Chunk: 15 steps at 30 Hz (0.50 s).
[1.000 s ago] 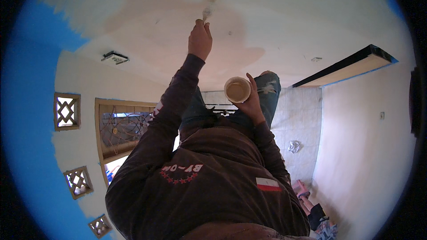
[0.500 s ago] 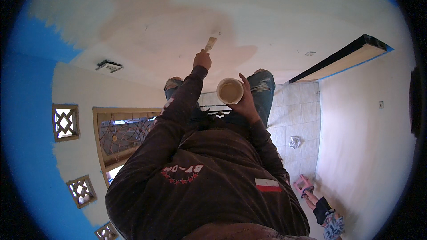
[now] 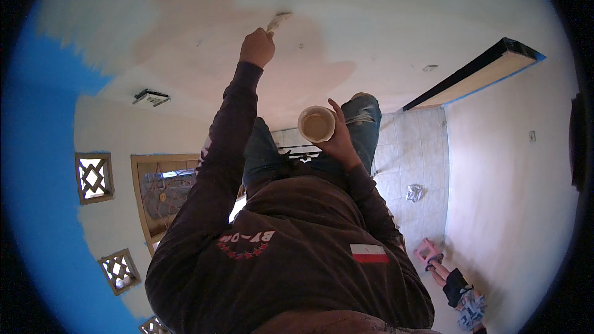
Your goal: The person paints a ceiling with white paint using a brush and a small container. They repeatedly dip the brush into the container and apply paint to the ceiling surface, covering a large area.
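Observation:
My left hand (image 3: 258,47) is closed round the handle of a paintbrush (image 3: 278,21), raised high in front of me. The brush's pale bristles are at the wall (image 3: 229,43), over a pinkish patch that looks damp; whether they touch it I cannot tell. Lower down, my right hand (image 3: 337,139) grips a small round white tub (image 3: 317,124) from its right side, thumb near the rim. Beige paint shows inside the tub, which is held over my lap between my jeans-clad knees.
A black-edged wooden shelf (image 3: 476,74) juts out at the right. On the left are a switch box (image 3: 151,97), a wood-framed opening (image 3: 137,192) and lattice vents (image 3: 94,177). Far below right, a person (image 3: 461,294) is beside a pink stool (image 3: 428,251) on the floor.
My left hand has moved up and to the left along the wall with the paintbrush, whose bristles now point more to the right. The tub has shifted slightly left in my right hand.

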{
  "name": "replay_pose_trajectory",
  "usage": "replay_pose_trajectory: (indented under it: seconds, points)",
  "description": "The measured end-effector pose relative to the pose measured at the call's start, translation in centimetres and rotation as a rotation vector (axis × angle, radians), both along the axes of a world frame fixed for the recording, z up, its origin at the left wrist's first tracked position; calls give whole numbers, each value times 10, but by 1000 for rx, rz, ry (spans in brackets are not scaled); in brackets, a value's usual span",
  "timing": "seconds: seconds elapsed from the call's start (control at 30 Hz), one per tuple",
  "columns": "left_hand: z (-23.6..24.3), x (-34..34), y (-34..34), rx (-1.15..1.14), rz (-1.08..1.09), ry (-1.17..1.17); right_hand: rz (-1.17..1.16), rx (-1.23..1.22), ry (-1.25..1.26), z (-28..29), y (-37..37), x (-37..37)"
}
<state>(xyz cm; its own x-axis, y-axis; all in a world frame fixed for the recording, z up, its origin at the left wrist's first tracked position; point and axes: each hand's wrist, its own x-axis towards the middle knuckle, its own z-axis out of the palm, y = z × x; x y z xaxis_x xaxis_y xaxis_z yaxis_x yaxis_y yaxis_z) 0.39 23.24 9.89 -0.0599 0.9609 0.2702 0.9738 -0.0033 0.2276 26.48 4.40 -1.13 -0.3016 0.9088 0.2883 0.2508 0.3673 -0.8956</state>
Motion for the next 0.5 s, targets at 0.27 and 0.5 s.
replay_pose_trajectory:
  seconds: [0.27, 0.5]
  points:
    - [-23, 45, -45, 242, 154, -314, 36, -59, 90, 4, -1, 2]
    - [-145, -7, -27, -38, 288, -297, 51, -16, 35, -2, -1, 0]
